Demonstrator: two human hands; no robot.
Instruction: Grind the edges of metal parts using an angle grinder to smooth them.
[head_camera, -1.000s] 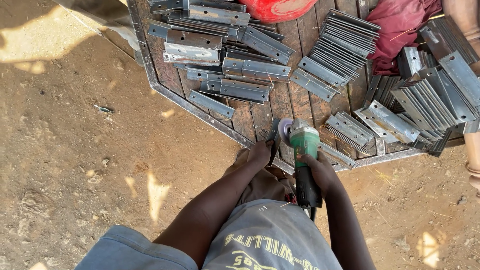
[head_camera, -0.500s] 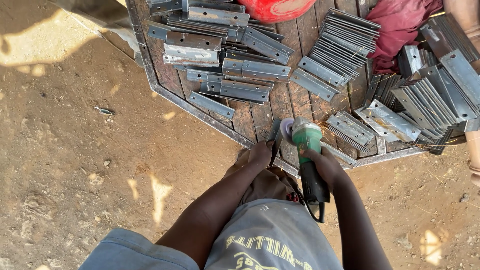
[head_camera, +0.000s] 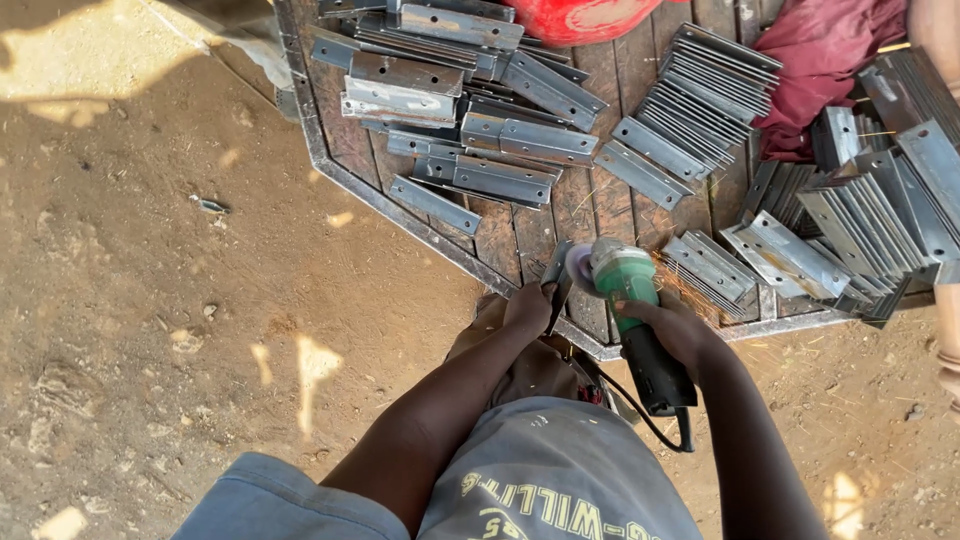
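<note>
My right hand (head_camera: 678, 328) grips a green and black angle grinder (head_camera: 630, 300) at the near edge of a wooden table (head_camera: 520, 235). Its disc (head_camera: 579, 269) touches a small metal piece (head_camera: 556, 272) that my left hand (head_camera: 530, 305) holds against the table's metal rim. Sparks fly to the right of the disc. The grinder's black cable (head_camera: 655, 425) hangs down by my leg.
Several cut steel angle pieces lie in piles on the table: a loose heap (head_camera: 460, 110) at the left, neat rows (head_camera: 690, 100) in the middle, stacks (head_camera: 860, 210) at the right. A red cloth (head_camera: 820, 60) and a red container (head_camera: 590, 15) sit at the back. Dirt ground (head_camera: 150, 300) lies to the left.
Both hands and the grinder have stayed at the table's edge, shifting slightly. Sparks now show beside the disc.
</note>
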